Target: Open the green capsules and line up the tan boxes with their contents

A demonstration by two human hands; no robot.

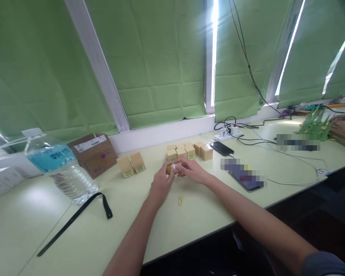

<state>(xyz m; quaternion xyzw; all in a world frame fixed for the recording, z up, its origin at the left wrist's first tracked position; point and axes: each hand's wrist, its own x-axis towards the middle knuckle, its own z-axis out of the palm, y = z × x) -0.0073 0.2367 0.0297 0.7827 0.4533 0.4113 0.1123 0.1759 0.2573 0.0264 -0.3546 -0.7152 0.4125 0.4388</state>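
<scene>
Bare forearms (132, 241) lead to a small item (173, 168), olive-green and pinkish-white.

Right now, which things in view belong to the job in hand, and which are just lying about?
Likely part of the job:
small olive-and-white item between left hand and right hand
small yellow loop near them
small tan cardboard boxes, less certainly

Probably just lying about:
clear blue-labelled bottle
long black strap
brown cardboard box

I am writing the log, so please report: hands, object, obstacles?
Left hand holding small green-and-white item, details unclear. Right hand fingers at it. Small tan boxes just beyond; yellowish loop on near side.
</scene>
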